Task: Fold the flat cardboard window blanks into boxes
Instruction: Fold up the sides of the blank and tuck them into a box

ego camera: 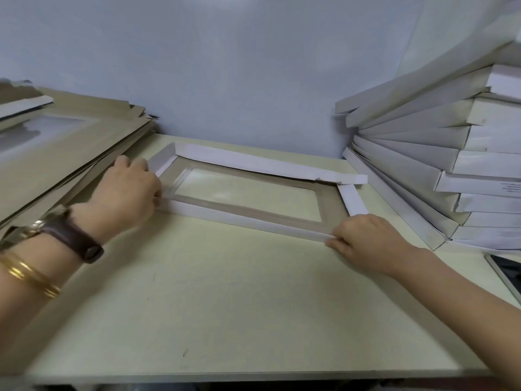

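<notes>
Item: window blank [242, 211], centre of frame, flat on the table [225, 306], its four white flaps part raised.

Right hand [363, 241]: fingers curled, pinching the right end of the near flap [239, 220].

Left hand [127, 190]: blurred, fingers curled at the near left corner. Whether they grip cannot be told.

Step, as judged: raising the near flap. Best done by lifting both ends together, creasing along the score, keeping the base pressed flat, then tucking the short side flaps.

Surroundings: pale cream table, lightly scuffed; plain bluish wall [225, 66]. Flat blanks [70, 148] stacked upper left; folded boxes [423, 165] fanned at right.
</notes>
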The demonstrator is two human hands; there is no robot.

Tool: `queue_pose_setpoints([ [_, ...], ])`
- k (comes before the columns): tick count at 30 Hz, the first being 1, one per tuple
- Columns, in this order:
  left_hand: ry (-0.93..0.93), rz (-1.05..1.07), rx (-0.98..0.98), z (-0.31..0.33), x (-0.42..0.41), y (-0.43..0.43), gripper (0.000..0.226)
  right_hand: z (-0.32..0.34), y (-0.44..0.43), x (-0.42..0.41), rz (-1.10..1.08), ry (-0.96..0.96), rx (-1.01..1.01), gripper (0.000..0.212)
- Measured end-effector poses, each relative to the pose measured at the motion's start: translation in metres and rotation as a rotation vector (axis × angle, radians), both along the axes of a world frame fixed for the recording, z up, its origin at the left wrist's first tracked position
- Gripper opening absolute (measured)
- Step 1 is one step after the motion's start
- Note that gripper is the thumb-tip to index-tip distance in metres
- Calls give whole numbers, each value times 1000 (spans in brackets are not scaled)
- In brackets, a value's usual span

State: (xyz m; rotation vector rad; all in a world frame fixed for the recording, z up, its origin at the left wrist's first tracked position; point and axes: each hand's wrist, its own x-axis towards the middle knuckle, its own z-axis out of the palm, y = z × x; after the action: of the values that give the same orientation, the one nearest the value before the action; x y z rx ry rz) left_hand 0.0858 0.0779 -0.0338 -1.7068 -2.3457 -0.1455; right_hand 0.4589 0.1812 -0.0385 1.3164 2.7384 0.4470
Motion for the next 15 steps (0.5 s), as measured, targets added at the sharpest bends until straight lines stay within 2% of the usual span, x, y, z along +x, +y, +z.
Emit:
queue_pose_setpoints([
  [2,-99,-48,97,-3,18,6,24,1,-10,-13,-8,-17,27,45],
  [4,-275,-152,139,-6,43,7,25,4,-20,-28,7,-7,-3,45],
  [8,-530,-338,50,-20,95,5,22,9,-42,-68,42,83,-85,42],
  [12,-721,-323,10,-23,114,6,22,12,-58,-104,27,208,-149,35],
  [15,-910,-266,70,-21,113,6,11,10,-63,-125,10,317,-211,19],
])
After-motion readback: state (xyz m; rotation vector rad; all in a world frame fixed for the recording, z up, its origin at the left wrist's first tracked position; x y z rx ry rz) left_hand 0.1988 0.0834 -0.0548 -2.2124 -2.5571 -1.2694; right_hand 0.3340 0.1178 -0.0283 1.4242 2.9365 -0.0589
